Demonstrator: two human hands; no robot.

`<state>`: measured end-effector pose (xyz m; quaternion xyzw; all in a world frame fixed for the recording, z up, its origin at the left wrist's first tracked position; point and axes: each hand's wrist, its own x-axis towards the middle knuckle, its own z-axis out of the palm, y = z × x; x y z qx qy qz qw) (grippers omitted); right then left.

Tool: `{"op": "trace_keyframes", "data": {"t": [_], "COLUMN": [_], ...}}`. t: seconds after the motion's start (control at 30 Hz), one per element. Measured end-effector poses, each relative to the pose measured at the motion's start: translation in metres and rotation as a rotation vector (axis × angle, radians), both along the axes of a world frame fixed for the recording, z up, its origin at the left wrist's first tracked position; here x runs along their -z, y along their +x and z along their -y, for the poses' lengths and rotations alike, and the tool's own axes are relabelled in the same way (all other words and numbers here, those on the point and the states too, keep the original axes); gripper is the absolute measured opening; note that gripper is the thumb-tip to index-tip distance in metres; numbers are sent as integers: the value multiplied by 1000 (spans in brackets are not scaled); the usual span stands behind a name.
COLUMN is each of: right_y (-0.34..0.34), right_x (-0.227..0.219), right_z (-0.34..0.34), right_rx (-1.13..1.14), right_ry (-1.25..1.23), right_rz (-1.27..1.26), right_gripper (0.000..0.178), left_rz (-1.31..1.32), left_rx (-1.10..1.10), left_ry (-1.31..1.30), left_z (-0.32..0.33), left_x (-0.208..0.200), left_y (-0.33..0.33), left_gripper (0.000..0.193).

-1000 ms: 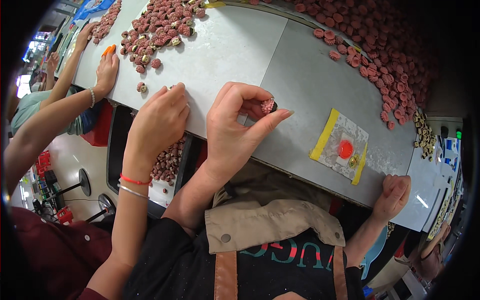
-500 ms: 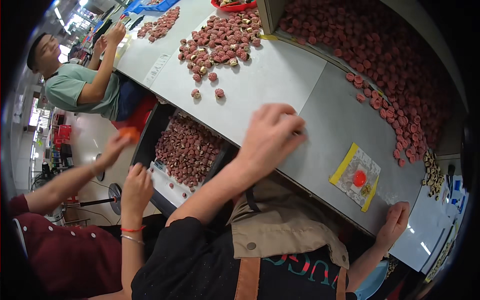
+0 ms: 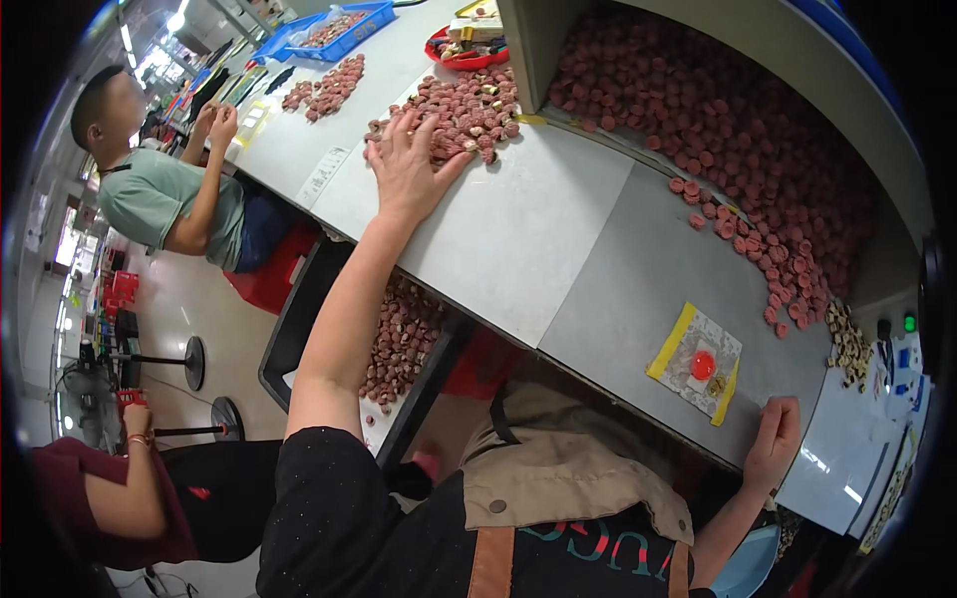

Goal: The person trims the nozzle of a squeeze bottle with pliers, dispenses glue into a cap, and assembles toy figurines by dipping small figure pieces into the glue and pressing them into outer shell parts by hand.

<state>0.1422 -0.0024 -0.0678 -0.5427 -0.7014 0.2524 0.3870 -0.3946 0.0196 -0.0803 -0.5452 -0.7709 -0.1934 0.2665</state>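
My left hand (image 3: 407,171) reaches to the far left of the worktop, fingers spread, palm down. Its fingertips lie on the near edge of a pile of small round ridged pink-red pieces (image 3: 469,105), some with cream and dark parts. My right hand (image 3: 776,441) rests at the table's near right edge with its fingers curled closed; what they hold, if anything, is hidden. Near it lies a patterned square mat (image 3: 710,337) edged with yellow tape on two sides. A glossy red disc (image 3: 702,365) and some small gold-coloured bits (image 3: 718,387) sit on the mat.
Many pink ridged caps (image 3: 718,130) fill a walled bay at the back right and spill out. A red tray (image 3: 469,62) and a blue crate (image 3: 344,38) stand farther back. Below the left edge is a drawer of pieces (image 3: 404,339). Two co-workers (image 3: 164,189) are at left.
My left hand has moved from mid-table to the far-left pile and spread open. The loose pieces before the pile no longer show there. The maroon-clad co-worker has moved back; my right hand stays put.
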Motion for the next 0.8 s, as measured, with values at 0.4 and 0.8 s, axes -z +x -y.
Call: {"op": "trace_keyframes", "data": {"t": [0.4,0.8], "right_y": [23,104], "right_x": [-22,-31], "right_z": [-6,-81], "right_rx": [149,298], "right_ry": [0,112], "right_rz": [-35,232], "right_gripper": [8,19], "left_rz": [350,620], "left_rx": [760,933], "left_ry": [-157,-196], "left_z": [-16,-99], "left_x": [-35,-15], "left_y": [178,250], "left_gripper": [31,18]}}
